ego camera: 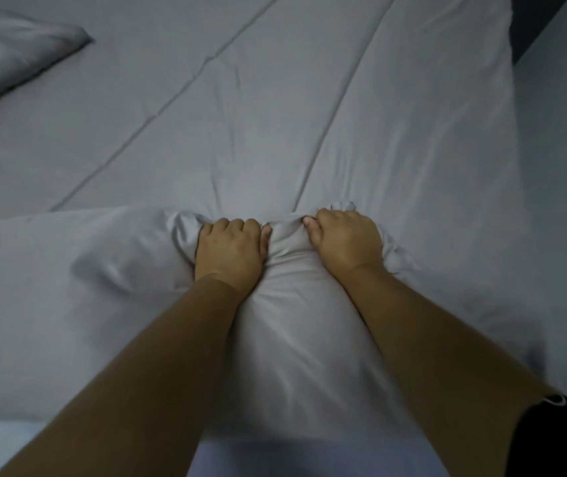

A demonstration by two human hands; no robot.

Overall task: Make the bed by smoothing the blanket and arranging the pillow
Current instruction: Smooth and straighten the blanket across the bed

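Both forearms fill the bottom of my view, reaching fwd over the bed, w/ a bit of black sleeve (557, 438) at lower right. Left hand (230, 249) is clenched into a fist, fingers (228, 224) curled down and buried in a bunch of pale fabric. Right hand (344, 239) same deal, fist closed on a wad of cloth that pokes out past the knuckles and at the wrist side. Thumbs nearly meet, just a ridge of gathered cloth between them. What I'm gripping is the blanket (292, 339), white-grey, puffed up between the arms and spreading off to the left in a thick fold; creases fan out from both fists. Beyond the hands it lies flatter over the bed, two long seam lines running diagonally away toward upper right. Pillow (10, 60) sits far upper left, well apart from both hands, one corner pointing right. Dark strip (533, 25) at upper right corner, can't tell what it is.
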